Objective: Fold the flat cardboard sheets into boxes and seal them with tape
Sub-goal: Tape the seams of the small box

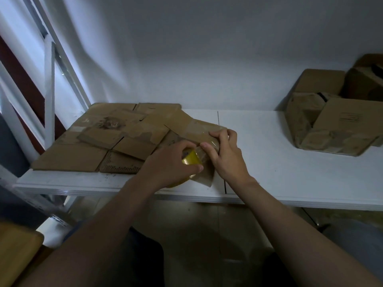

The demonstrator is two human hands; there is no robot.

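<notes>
A small brown cardboard box (199, 129) lies on the white shelf (290, 162), near its front edge. My left hand (172, 164) grips a yellowish roll of tape (191, 159) held against the box's near end. My right hand (224, 154) grips the box, fingers curled over its top and thumb pressed on a clear strip of tape (211, 139) running up the box. To the left lies a pile of flat cardboard sheets (93, 146), overlapping one another.
Folded, worn cardboard boxes (335, 119) stand at the right back of the shelf. A white metal frame (49, 96) rises at the left. A wooden surface (16, 251) shows at the lower left. The wall closes off the back.
</notes>
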